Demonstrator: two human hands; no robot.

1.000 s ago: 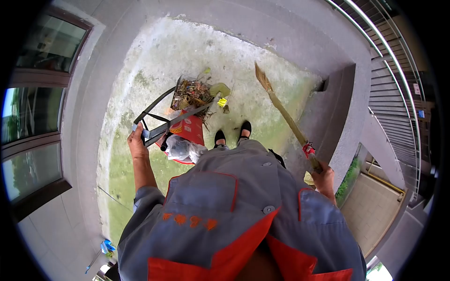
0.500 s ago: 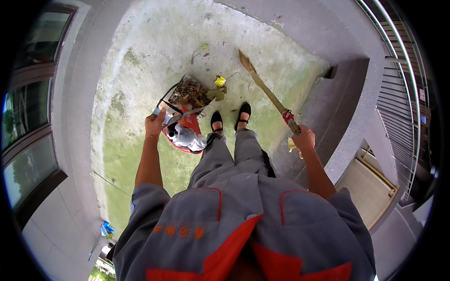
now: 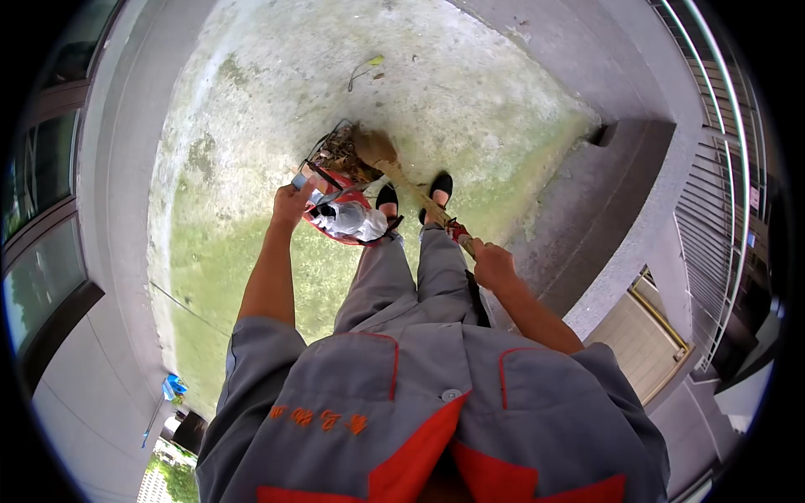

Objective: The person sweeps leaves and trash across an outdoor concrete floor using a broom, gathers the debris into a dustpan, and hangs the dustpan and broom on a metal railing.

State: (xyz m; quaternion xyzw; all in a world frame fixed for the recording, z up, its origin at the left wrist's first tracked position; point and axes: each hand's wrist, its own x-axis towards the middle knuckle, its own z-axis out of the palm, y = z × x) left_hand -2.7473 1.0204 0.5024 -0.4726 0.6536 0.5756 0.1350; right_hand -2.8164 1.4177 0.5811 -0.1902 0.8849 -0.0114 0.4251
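My left hand [image 3: 291, 204] is closed on the edge of a red litter bag [image 3: 356, 196], beside a small pale blue item. Dry leaves [image 3: 337, 157] are heaped at the bag's far end, and a crumpled white plastic bag [image 3: 348, 220] lies at its near end. A grey strap crosses between them. My right hand [image 3: 495, 267] is wrapped round the handle of a straw broom [image 3: 407, 186], just below a red binding. The broom's bristles, slightly blurred, lie against the right side of the leaves and hide part of them.
My black shoes [image 3: 440, 186] stand just right of the bag on mossy concrete [image 3: 251, 289]. A leaf with a stem [image 3: 375, 61] lies farther out. A raised grey ledge [image 3: 616, 214] and metal railing [image 3: 717, 210] run along the right; windows [image 3: 42, 277] line the left.
My right hand has swung the broom leftward, from the bare floor to the leaves at the bag. The yellow wrapper near the leaves no longer shows. My left hand has shifted slightly right with the bag.
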